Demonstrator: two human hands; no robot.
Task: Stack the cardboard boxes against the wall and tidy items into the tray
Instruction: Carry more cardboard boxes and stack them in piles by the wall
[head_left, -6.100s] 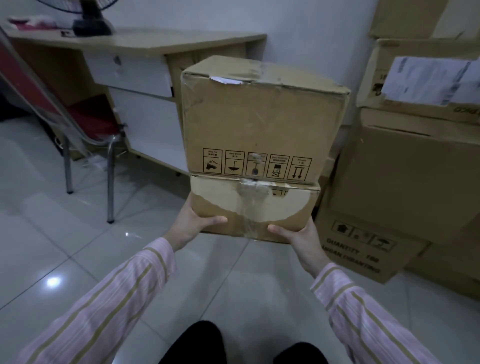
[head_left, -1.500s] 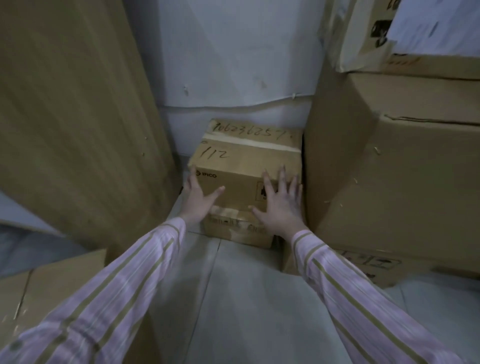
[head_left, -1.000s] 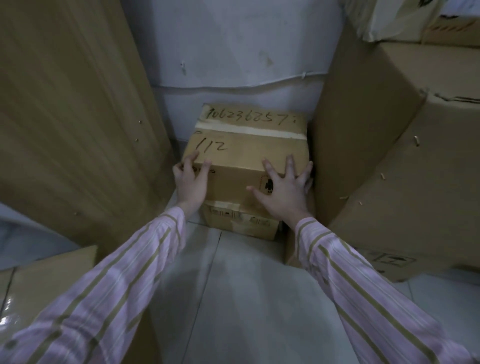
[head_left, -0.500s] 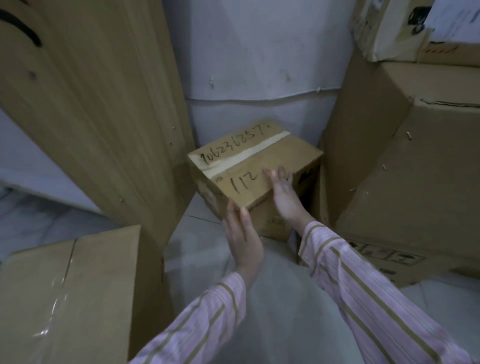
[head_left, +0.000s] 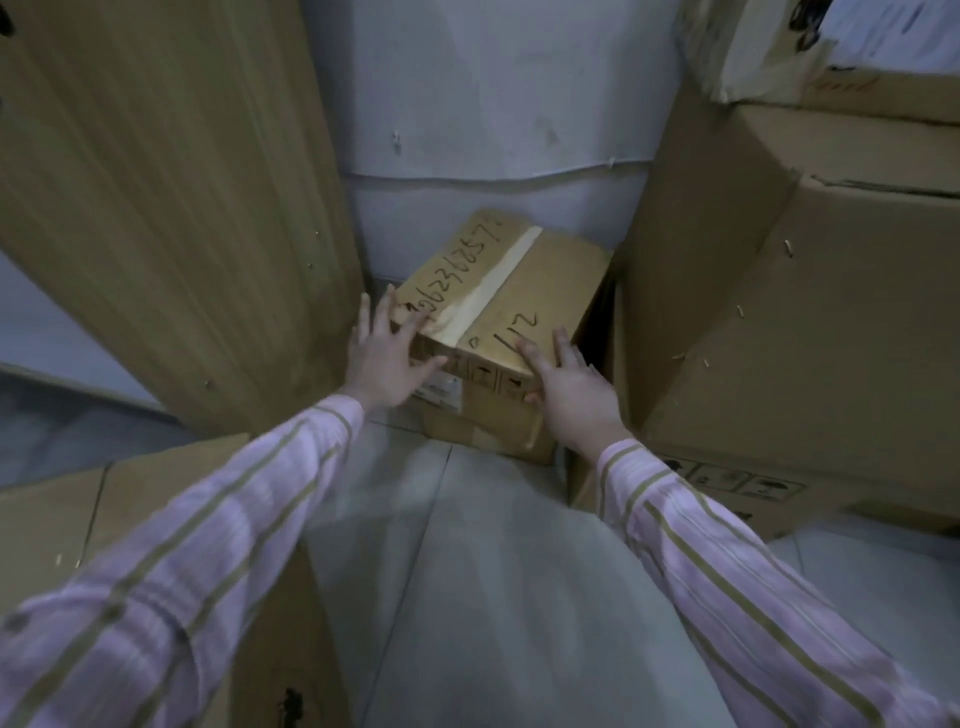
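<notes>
Change: a second ago the box (head_left: 524, 291) lay square, its tape (head_left: 498, 280) running side to side. Half a second ago it sat skewed. Now it is turned further, and the tape runs away from the viewer toward the wall (head_left: 493, 130), with the handwritten number along the left edge and "112" near the front.

Hands: the left hand (head_left: 387, 358) has shifted from the near corner to the box's left side, fingers spread and straight, thumb along the front face. The right hand (head_left: 569, 395) lies flat on the near right corner, fingers straight on the top. Both are released and pressing, neither grasping. Striped sleeves (head_left: 727, 571) on both arms.

Position: the box sits on a lower box (head_left: 498, 431) on the floor (head_left: 493, 597), close to the wall, between the wooden panel (head_left: 171, 208) on the left and the tall stack (head_left: 805, 338) on the right. Another carton (head_left: 47, 530) sits near left.

Containers: every box is closed, the top one taped shut. Contents are not visible.
</notes>
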